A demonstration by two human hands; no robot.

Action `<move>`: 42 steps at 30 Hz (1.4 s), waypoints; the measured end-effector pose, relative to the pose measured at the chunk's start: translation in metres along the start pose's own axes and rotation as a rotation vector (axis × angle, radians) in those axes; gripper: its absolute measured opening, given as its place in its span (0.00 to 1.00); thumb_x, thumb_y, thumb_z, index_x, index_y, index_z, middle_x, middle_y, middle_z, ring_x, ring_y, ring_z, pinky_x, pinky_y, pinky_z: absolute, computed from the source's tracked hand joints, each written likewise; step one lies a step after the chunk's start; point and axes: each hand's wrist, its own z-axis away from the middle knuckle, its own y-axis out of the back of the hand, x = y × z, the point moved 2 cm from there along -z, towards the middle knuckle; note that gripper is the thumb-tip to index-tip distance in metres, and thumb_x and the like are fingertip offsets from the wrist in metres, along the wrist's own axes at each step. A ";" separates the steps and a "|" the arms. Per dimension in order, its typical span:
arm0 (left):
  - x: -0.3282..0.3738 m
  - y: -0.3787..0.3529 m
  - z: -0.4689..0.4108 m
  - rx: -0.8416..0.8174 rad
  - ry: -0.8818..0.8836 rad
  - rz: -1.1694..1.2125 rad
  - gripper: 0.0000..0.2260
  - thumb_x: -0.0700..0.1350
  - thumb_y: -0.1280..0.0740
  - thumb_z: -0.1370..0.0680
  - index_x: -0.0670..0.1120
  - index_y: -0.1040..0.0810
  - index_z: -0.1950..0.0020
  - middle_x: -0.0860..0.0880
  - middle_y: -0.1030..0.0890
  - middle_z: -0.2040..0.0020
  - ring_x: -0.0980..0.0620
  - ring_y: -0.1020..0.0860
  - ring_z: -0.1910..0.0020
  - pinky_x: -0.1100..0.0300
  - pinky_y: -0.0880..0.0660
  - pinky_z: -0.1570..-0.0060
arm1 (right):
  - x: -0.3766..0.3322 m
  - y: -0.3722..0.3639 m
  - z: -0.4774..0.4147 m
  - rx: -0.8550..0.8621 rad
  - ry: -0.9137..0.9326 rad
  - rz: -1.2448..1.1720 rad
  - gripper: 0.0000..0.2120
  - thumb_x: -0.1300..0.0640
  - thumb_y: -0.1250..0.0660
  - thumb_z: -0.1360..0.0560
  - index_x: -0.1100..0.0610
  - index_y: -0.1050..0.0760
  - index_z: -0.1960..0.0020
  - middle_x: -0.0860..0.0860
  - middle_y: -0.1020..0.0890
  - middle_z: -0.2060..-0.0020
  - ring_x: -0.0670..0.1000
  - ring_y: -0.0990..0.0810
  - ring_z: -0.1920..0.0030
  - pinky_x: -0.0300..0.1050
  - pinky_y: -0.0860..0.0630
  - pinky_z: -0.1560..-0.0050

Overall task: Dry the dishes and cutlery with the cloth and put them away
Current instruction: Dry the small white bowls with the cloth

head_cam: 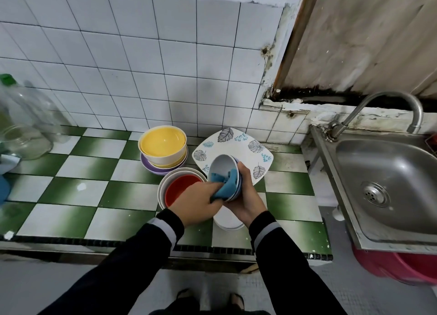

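My right hand (246,196) grips a small white bowl (221,166) with a blue rim from behind, tilted with its opening toward the left. My left hand (197,202) holds a blue cloth (227,184) bunched inside the bowl's lower part. Both hands hover over the checked counter. Below them sits a white dish (228,221), mostly hidden. A red-lined bowl (179,189) nested in white ones stands to the left. A yellow bowl stack (163,146) on a purple plate lies behind it. A square leaf-patterned plate (250,146) lies behind the held bowl.
A steel sink (387,182) with a curved tap (390,108) is at the right, a red tub (402,265) under it. Clear plastic bottles and a jar (23,125) stand at the counter's left. The tiled wall rises behind the counter.
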 end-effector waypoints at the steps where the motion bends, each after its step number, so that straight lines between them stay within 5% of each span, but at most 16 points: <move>1: -0.006 -0.002 -0.003 -0.048 -0.072 -0.209 0.14 0.47 0.38 0.25 0.51 0.22 0.40 0.51 0.18 0.44 0.49 0.21 0.45 0.57 0.26 0.49 | 0.001 0.001 0.001 -0.010 0.000 -0.013 0.45 0.34 0.25 0.34 0.58 0.31 0.27 0.63 0.23 0.35 0.60 0.21 0.39 0.56 0.21 0.43; 4: -0.019 -0.004 -0.007 -0.066 -0.130 -0.586 0.24 0.44 0.41 0.18 0.49 0.38 0.22 0.48 0.37 0.22 0.49 0.41 0.22 0.56 0.46 0.25 | 0.000 0.002 0.004 -0.033 -0.022 -0.049 0.34 0.36 0.36 0.25 0.57 0.30 0.27 0.61 0.22 0.35 0.59 0.21 0.36 0.58 0.23 0.39; 8: -0.011 -0.009 -0.007 0.061 -0.138 -0.654 0.26 0.42 0.40 0.19 0.45 0.41 0.21 0.44 0.40 0.21 0.45 0.44 0.21 0.55 0.56 0.26 | -0.002 0.001 0.007 -0.063 0.000 -0.054 0.29 0.37 0.40 0.25 0.53 0.27 0.30 0.56 0.20 0.36 0.56 0.21 0.36 0.57 0.25 0.37; 11: -0.007 -0.015 -0.011 -0.078 -0.066 -0.629 0.27 0.42 0.42 0.19 0.47 0.44 0.20 0.47 0.44 0.20 0.47 0.48 0.21 0.56 0.57 0.24 | 0.003 0.005 0.007 -0.041 0.009 -0.013 0.32 0.35 0.38 0.25 0.54 0.29 0.28 0.57 0.20 0.35 0.56 0.22 0.35 0.57 0.24 0.38; 13: -0.003 -0.016 -0.011 -0.108 -0.029 -0.439 0.24 0.42 0.42 0.21 0.48 0.35 0.23 0.48 0.34 0.24 0.47 0.37 0.25 0.57 0.43 0.26 | 0.007 0.010 0.006 -0.018 0.015 0.019 0.39 0.33 0.31 0.29 0.56 0.30 0.27 0.59 0.21 0.35 0.58 0.22 0.35 0.56 0.23 0.40; 15: 0.008 -0.013 -0.006 -0.061 0.052 -0.216 0.17 0.44 0.43 0.22 0.48 0.24 0.35 0.47 0.21 0.37 0.45 0.24 0.39 0.57 0.29 0.44 | 0.010 0.012 0.004 0.022 0.016 0.048 0.45 0.32 0.27 0.34 0.57 0.31 0.27 0.61 0.22 0.34 0.60 0.23 0.34 0.56 0.21 0.41; 18: 0.022 -0.009 -0.003 -0.017 0.221 0.059 0.07 0.42 0.40 0.21 0.48 0.26 0.57 0.48 0.22 0.60 0.46 0.24 0.58 0.58 0.35 0.61 | 0.010 0.016 -0.001 0.071 0.013 0.060 0.51 0.32 0.22 0.40 0.57 0.33 0.26 0.64 0.24 0.33 0.62 0.21 0.36 0.56 0.20 0.46; 20: 0.031 -0.004 -0.005 0.063 0.387 0.436 0.09 0.38 0.40 0.21 0.46 0.26 0.60 0.48 0.24 0.63 0.48 0.26 0.60 0.58 0.32 0.60 | 0.007 0.015 0.000 0.055 0.020 0.026 0.49 0.32 0.22 0.40 0.57 0.30 0.27 0.63 0.23 0.34 0.60 0.20 0.39 0.54 0.20 0.48; 23: 0.045 -0.004 -0.007 0.268 0.570 1.156 0.07 0.34 0.40 0.22 0.40 0.22 0.49 0.41 0.18 0.53 0.46 0.19 0.54 0.53 0.24 0.47 | 0.005 0.006 0.009 0.002 0.005 -0.056 0.38 0.34 0.29 0.31 0.58 0.27 0.30 0.59 0.21 0.36 0.57 0.20 0.39 0.54 0.21 0.44; 25: 0.057 -0.008 -0.009 0.395 0.544 1.355 0.10 0.33 0.40 0.21 0.40 0.23 0.43 0.40 0.18 0.46 0.46 0.19 0.46 0.51 0.24 0.40 | 0.008 -0.001 0.012 -0.007 -0.004 -0.094 0.30 0.36 0.39 0.24 0.56 0.25 0.32 0.57 0.19 0.38 0.54 0.18 0.42 0.51 0.20 0.47; 31: 0.049 -0.018 -0.008 0.299 0.345 0.681 0.19 0.32 0.43 0.20 0.44 0.29 0.31 0.45 0.24 0.37 0.49 0.26 0.35 0.57 0.32 0.32 | 0.014 -0.007 0.014 -0.014 0.032 -0.072 0.30 0.38 0.38 0.25 0.53 0.27 0.29 0.54 0.21 0.35 0.50 0.20 0.38 0.46 0.19 0.49; 37: 0.017 -0.013 -0.012 -0.021 0.045 -0.185 0.30 0.34 0.40 0.23 0.43 0.41 0.22 0.44 0.39 0.22 0.46 0.46 0.21 0.57 0.47 0.24 | 0.011 0.004 0.004 -0.010 0.054 0.033 0.46 0.33 0.23 0.36 0.55 0.32 0.26 0.60 0.23 0.33 0.59 0.24 0.33 0.58 0.22 0.40; 39: 0.013 -0.009 -0.013 -0.079 0.011 -0.327 0.26 0.38 0.40 0.22 0.44 0.39 0.23 0.44 0.36 0.23 0.46 0.39 0.24 0.57 0.41 0.26 | 0.011 0.008 0.003 0.011 0.029 0.053 0.49 0.32 0.22 0.39 0.55 0.32 0.26 0.60 0.22 0.34 0.60 0.23 0.34 0.60 0.22 0.41; 42: 0.010 -0.002 -0.013 -0.109 0.030 -0.247 0.15 0.42 0.40 0.22 0.45 0.27 0.35 0.43 0.22 0.37 0.43 0.24 0.41 0.56 0.29 0.44 | 0.010 0.013 0.002 0.040 0.018 0.081 0.53 0.31 0.21 0.42 0.57 0.33 0.26 0.62 0.21 0.36 0.62 0.22 0.36 0.61 0.21 0.43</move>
